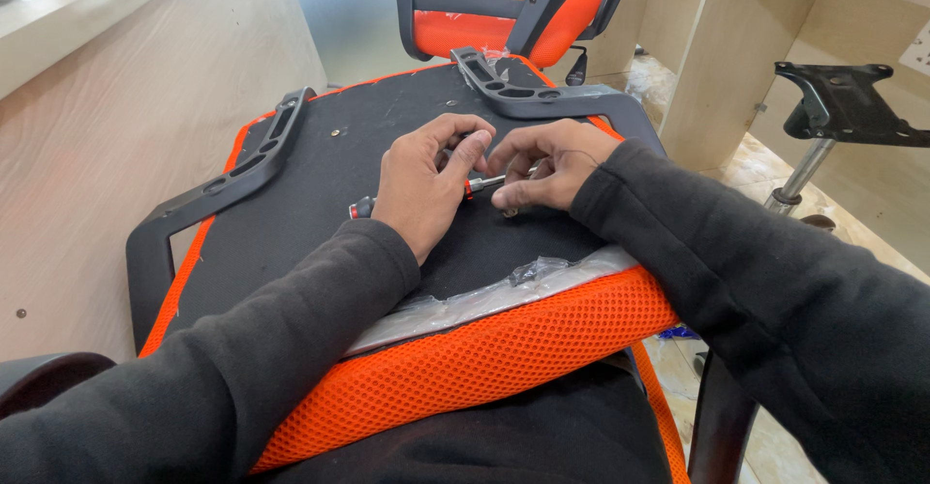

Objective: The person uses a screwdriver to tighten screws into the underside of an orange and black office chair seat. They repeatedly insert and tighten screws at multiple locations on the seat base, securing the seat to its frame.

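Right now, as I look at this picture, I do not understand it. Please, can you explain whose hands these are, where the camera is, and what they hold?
The single picture comes from a camera worn on a person's head, looking down. No machine is here, only two bare hands in dark sleeves. An upturned chair seat, black underneath with an orange mesh edge, lies across the person's lap. Two black armrest brackets sit on it, the left bracket and the right bracket. The left hand holds a screwdriver with a dark and red handle. The fingers of the right hand pinch near its metal tip. At the right stands a chair base plate on a pole.
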